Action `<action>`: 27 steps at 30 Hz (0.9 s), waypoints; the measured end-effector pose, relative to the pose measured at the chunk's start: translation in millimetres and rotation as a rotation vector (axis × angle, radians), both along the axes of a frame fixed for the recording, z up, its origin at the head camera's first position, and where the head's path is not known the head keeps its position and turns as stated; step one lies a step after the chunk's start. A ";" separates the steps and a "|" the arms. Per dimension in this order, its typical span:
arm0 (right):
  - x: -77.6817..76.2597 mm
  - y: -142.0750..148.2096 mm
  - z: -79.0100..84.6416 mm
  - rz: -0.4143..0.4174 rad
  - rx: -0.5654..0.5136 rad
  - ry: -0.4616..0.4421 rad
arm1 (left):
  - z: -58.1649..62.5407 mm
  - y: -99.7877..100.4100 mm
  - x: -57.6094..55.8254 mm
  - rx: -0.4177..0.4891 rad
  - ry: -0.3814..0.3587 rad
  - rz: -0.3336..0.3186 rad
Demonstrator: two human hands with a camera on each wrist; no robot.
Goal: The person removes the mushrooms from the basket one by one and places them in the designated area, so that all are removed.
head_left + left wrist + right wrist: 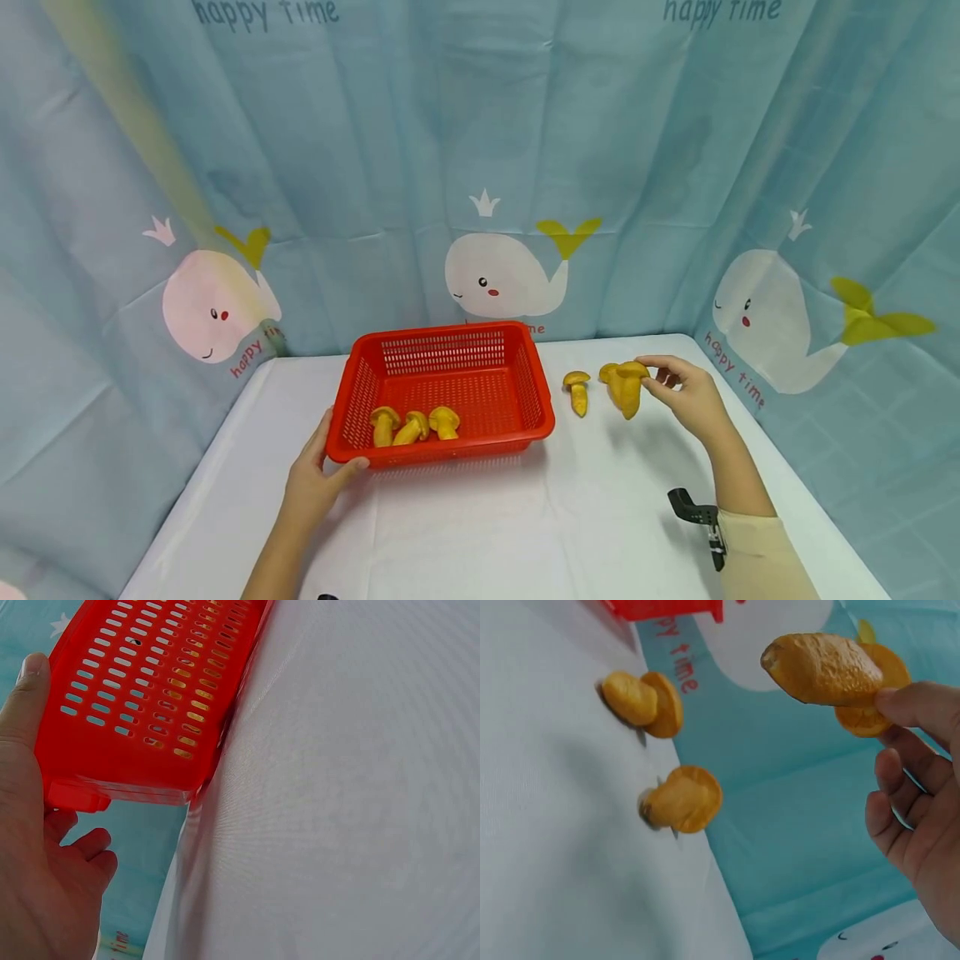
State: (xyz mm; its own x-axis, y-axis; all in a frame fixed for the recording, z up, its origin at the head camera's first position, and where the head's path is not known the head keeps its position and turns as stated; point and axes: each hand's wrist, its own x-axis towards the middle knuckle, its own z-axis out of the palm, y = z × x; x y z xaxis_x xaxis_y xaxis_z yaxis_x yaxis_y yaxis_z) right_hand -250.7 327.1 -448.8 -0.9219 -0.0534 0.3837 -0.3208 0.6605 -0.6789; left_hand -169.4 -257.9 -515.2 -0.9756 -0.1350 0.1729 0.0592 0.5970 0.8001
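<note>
Pale blue curtains [630, 167] wrap a white tabletop [465, 533] as I hold a yellow mushroom [628, 398] off the surface, on the right of the scene. My right hand [686, 396] pinches it near the join of cap and stem, thumb against forefinger, the other fingers loosely bent.

It looks light and firm, probably a moulded imitation; the wrinkled stem should give good purchase, while the smoother cap could slip. I judge the neck beneath the cap the safest hold, since the cap's edge looks the part likeliest to chip.

Just beside it in the head view, a second mushroom [607, 372] is partly hidden; a third mushroom [577, 393] lies between that pair and a red basket [442, 333]. Both rest on the tabletop.

My left hand [311, 479] grips the basket's near left corner, thumb at the near rim and fingers at the outer left side. Inside, three mushrooms [444, 421] sit side by side along the near wall. The slotted plastic looks thin and springy, easily slid; its rim is the natural handhold.

Smooth and faintly creased, the tabletop's white covering may offer little friction. Beyond its edge, crowned whales [502, 275] and "happy time" lettering [266, 12] decorate the curtains. A black bracket [697, 510] juts from my beige right sleeve [761, 554].
</note>
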 end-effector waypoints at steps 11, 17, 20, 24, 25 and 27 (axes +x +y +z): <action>-10.6 25.2 -14.1 -0.051 0.004 -0.023 | 1.9 -0.1 -0.7 -0.020 0.012 0.013; -17.7 30.4 -26.1 -0.067 0.028 -0.048 | 1.2 2.6 1.0 -0.026 -0.016 0.021; -23.0 32.6 -29.3 -0.073 0.035 -0.049 | 1.3 3.5 1.4 -0.014 -0.014 0.020; -30.3 37.9 -30.2 -0.073 0.030 -0.063 | 1.6 3.5 1.6 -0.007 -0.003 0.020; -32.2 39.4 -30.1 -0.070 0.031 -0.068 | 1.5 3.3 1.5 -0.008 -0.001 0.020; -37.1 42.8 -30.4 -0.064 0.037 -0.078 | 1.6 2.8 1.2 -0.010 -0.004 0.019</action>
State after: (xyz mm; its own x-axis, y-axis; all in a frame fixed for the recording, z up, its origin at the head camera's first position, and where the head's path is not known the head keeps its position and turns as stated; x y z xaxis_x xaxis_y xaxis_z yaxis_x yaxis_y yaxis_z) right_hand -287.8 369.9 -479.2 -0.9509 -0.0066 0.3094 -0.2245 0.7027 -0.6751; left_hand -168.1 -255.1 -513.6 -0.9736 -0.1519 0.1706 0.0446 0.6060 0.7942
